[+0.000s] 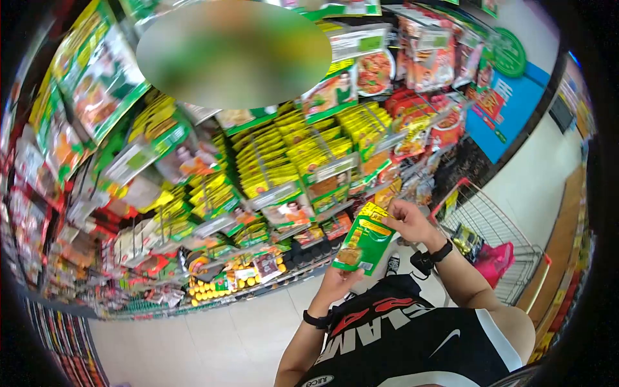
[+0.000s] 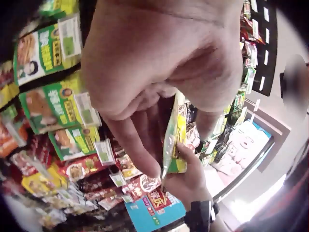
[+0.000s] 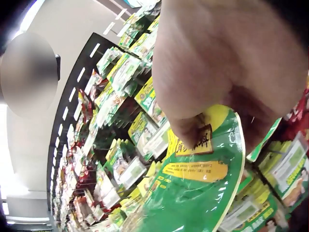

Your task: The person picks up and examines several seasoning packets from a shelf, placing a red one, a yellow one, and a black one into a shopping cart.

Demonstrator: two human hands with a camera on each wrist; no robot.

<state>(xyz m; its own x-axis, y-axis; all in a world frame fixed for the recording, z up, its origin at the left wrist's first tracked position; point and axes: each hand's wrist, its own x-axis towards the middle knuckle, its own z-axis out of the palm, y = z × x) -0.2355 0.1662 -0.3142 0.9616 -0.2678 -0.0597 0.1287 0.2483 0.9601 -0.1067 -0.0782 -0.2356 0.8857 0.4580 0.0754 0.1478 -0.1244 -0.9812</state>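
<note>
A green seasoning packet (image 1: pixel 366 240) with a yellow top and a food picture is held tilted in front of the torso. My right hand (image 1: pixel 412 222) pinches its top corner, thumb on the printed face. At the lower edge, my left hand (image 1: pixel 338 285) grips the packet between thumb and fingers. Seen from the left wrist, the packet (image 2: pixel 173 140) is nearly edge-on between the left hand (image 2: pixel 164 58) and the right hand (image 2: pixel 189 171). The right wrist view shows the printed face (image 3: pixel 193 188) bulging and glossy under the right hand (image 3: pixel 227 63).
Racks of hanging yellow-and-green packets (image 1: pixel 271 161) fill the wall ahead. A wire shopping cart (image 1: pixel 509 232) stands to the right, carrying a pink bag (image 1: pixel 495 263) and a dark packet (image 1: pixel 467 242). A blue poster (image 1: pixel 509 116) hangs beyond the rack. Pale floor tiles (image 1: pixel 193 348) lie below.
</note>
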